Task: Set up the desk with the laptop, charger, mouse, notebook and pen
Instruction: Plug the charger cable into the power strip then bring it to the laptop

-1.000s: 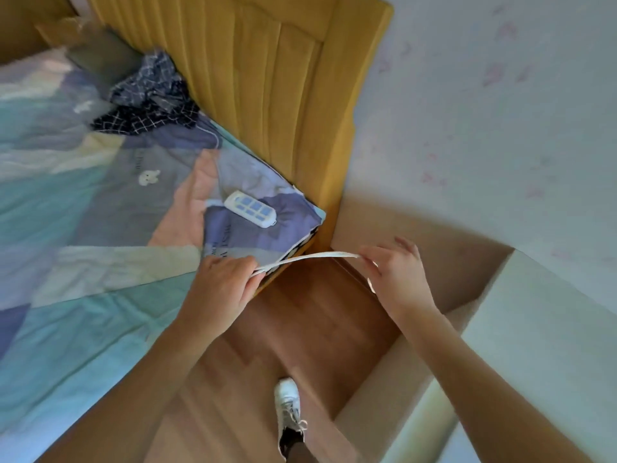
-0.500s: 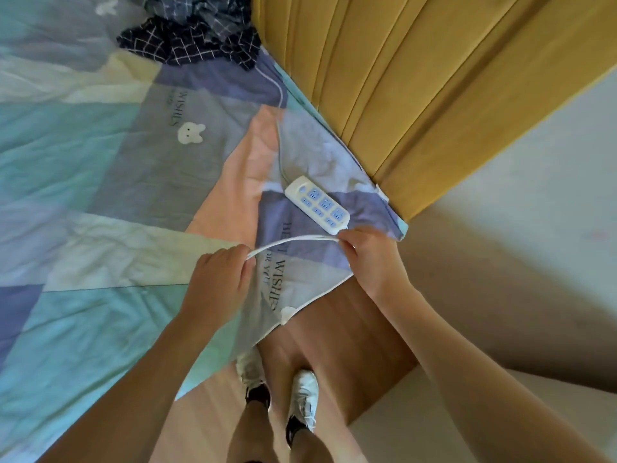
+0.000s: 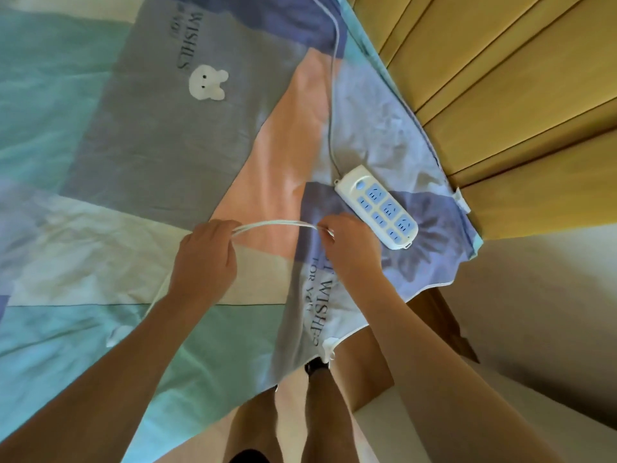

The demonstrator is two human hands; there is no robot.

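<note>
A thin white charger cable (image 3: pixel 275 225) runs in a doubled strand between my two hands above the bed. My left hand (image 3: pixel 205 259) is closed around its left end, and more cable trails down past that wrist. My right hand (image 3: pixel 347 248) pinches the right end with fingers closed, just left of a white power strip (image 3: pixel 377 207) with blue sockets that lies on the bedsheet. The strip's own cord (image 3: pixel 332 95) runs up the bed. The charger's plug is hidden in my hands. No laptop, mouse, notebook or pen is in view.
A patchwork bedsheet (image 3: pixel 117 162) in teal, grey, pink and lilac covers the bed. A yellow padded headboard (image 3: pixel 500 78) stands at the right. My legs and the wooden floor (image 3: pixel 364 372) show below the bed's corner, beside a pale wall (image 3: pixel 534 295).
The view has dropped and closed in on the bed corner. My hands carried the cable from over the floor to above the sheet, and my right hand now sits beside the power strip.
</note>
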